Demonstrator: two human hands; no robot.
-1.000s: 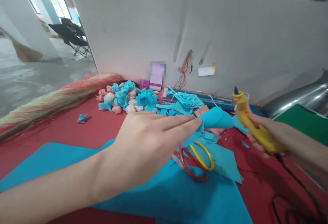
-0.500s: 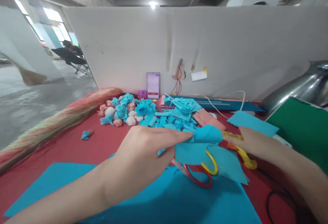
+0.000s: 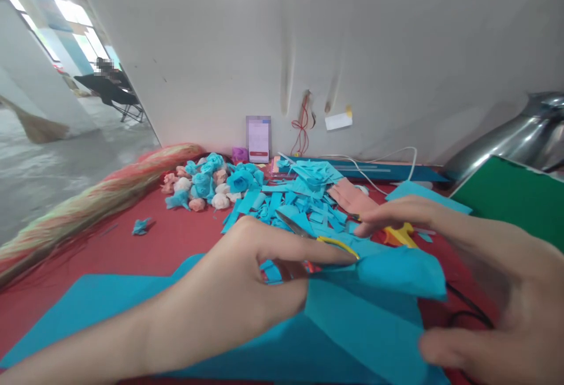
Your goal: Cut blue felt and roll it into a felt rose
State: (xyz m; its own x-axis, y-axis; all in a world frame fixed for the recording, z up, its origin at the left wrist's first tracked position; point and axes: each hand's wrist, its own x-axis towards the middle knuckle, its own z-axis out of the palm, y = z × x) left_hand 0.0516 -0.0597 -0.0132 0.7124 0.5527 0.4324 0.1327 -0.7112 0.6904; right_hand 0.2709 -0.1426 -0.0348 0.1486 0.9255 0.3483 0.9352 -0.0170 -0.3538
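Observation:
My left hand (image 3: 259, 273) pinches the left end of a folded piece of blue crepe paper (image 3: 396, 270) between thumb and fingers. Scissors (image 3: 337, 245) with yellow and red handles lie right behind those fingers, blades toward the far left; part of them is hidden. My right hand (image 3: 493, 279) is open beside the right side of the paper, thumb low and fingers stretched above, apart from each other. It is slightly blurred. Under both hands spreads a large blue sheet (image 3: 127, 308). A yellow tool (image 3: 400, 235), partly covered, lies behind the paper.
Cut blue strips (image 3: 299, 200) are heaped mid-table, beside folded pink paper (image 3: 352, 196). Several blue, pink and white paper flowers (image 3: 205, 185) sit left of them. A phone (image 3: 258, 139) stands at the board. On the right are a green board (image 3: 515, 203) and a metal jug (image 3: 493, 138).
My right hand has come back toward me from beside the yellow tool, its fingers now spread. The blue paper in my left hand has turned and lowered toward the right. The view has shifted slightly.

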